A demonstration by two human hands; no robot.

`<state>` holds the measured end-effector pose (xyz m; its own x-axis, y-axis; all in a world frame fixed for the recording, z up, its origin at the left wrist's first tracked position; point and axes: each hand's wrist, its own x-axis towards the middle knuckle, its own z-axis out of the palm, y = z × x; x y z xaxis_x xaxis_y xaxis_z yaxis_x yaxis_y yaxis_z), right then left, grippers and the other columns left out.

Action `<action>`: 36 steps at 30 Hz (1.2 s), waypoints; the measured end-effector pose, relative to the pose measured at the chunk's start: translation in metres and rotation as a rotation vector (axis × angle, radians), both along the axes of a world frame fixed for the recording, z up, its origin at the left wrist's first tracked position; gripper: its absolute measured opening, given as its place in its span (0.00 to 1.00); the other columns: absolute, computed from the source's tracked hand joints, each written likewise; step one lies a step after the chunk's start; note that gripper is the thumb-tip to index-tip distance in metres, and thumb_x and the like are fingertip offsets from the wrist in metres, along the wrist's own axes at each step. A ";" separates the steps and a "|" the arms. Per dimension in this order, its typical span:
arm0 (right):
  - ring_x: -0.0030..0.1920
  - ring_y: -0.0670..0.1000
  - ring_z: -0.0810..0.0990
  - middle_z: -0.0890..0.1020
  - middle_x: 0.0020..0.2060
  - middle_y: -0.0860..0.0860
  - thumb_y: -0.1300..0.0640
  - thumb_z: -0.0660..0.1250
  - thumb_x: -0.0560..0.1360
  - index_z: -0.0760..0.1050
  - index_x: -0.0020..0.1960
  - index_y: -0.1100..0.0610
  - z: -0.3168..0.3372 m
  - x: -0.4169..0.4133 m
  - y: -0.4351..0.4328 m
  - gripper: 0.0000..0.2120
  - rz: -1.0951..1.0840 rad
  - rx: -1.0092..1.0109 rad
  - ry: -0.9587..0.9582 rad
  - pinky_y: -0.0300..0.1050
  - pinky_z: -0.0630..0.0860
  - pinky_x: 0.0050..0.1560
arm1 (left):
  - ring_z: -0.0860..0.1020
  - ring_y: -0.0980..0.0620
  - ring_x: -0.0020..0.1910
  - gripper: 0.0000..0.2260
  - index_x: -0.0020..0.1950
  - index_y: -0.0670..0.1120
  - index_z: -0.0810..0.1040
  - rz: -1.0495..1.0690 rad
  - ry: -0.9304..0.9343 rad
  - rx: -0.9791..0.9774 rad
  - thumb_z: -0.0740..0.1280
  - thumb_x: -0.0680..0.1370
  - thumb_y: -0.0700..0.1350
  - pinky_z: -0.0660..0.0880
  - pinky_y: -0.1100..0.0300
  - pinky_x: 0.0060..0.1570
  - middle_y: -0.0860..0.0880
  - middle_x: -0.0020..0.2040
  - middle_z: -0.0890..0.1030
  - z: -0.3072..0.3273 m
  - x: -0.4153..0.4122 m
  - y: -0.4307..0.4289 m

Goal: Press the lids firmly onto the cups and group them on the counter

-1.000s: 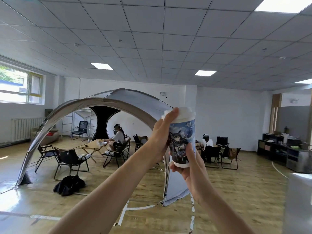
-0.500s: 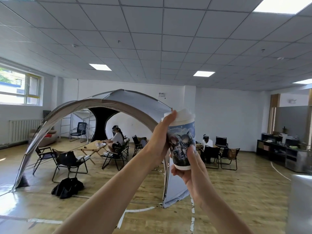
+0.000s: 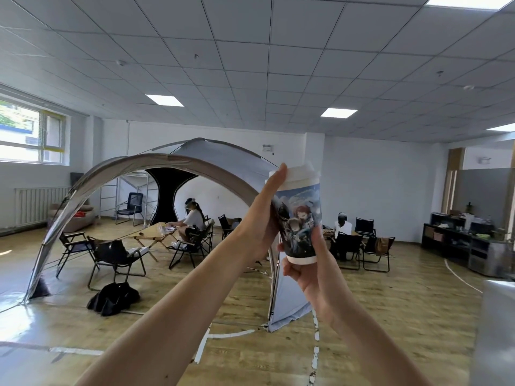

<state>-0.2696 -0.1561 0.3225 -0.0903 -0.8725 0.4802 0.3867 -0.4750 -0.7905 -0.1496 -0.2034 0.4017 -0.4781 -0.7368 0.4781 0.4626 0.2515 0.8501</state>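
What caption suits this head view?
Right hand holds a lidded cup aloft, left hand against its side, before a tent.
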 end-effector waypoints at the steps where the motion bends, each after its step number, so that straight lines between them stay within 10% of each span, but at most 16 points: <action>1: 0.37 0.54 0.78 0.81 0.48 0.64 0.33 0.71 0.71 0.73 0.68 0.64 0.000 0.000 0.000 0.40 0.032 0.021 0.002 0.45 0.80 0.38 | 0.83 0.44 0.59 0.34 0.69 0.42 0.77 -0.023 -0.013 0.004 0.64 0.76 0.67 0.78 0.51 0.61 0.41 0.60 0.85 -0.001 0.000 -0.001; 11: 0.33 0.54 0.76 0.80 0.45 0.64 0.37 0.61 0.74 0.72 0.67 0.64 -0.002 -0.007 0.002 0.35 -0.050 0.020 0.026 0.44 0.78 0.34 | 0.84 0.42 0.60 0.49 0.72 0.41 0.73 0.043 0.010 -0.050 0.75 0.62 0.73 0.82 0.55 0.54 0.38 0.63 0.83 -0.009 -0.015 -0.006; 15: 0.28 0.52 0.74 0.82 0.40 0.62 0.35 0.61 0.71 0.74 0.65 0.63 -0.002 -0.011 0.005 0.36 -0.022 0.072 0.046 0.42 0.75 0.29 | 0.85 0.45 0.52 0.40 0.70 0.36 0.75 0.013 0.028 -0.049 0.74 0.69 0.62 0.81 0.59 0.49 0.39 0.56 0.84 -0.007 -0.008 -0.004; 21: 0.35 0.53 0.78 0.83 0.46 0.60 0.28 0.78 0.57 0.76 0.65 0.59 -0.007 -0.012 0.002 0.48 -0.011 0.016 -0.048 0.44 0.79 0.35 | 0.86 0.48 0.48 0.41 0.69 0.43 0.74 0.147 0.071 -0.079 0.78 0.60 0.60 0.82 0.55 0.49 0.44 0.50 0.85 -0.011 -0.019 0.007; 26: 0.32 0.51 0.73 0.81 0.44 0.58 0.34 0.65 0.72 0.76 0.64 0.59 -0.002 -0.011 0.007 0.32 0.037 0.023 -0.137 0.42 0.77 0.33 | 0.83 0.46 0.60 0.41 0.70 0.48 0.73 0.161 0.038 -0.130 0.79 0.60 0.61 0.78 0.49 0.65 0.44 0.62 0.83 -0.012 -0.017 0.013; 36: 0.33 0.50 0.74 0.82 0.41 0.57 0.37 0.65 0.76 0.74 0.66 0.60 0.001 -0.018 0.008 0.30 0.086 0.148 -0.317 0.40 0.78 0.32 | 0.82 0.54 0.57 0.34 0.69 0.50 0.73 0.269 -0.018 -0.457 0.80 0.66 0.53 0.82 0.54 0.55 0.55 0.56 0.82 -0.027 -0.012 0.023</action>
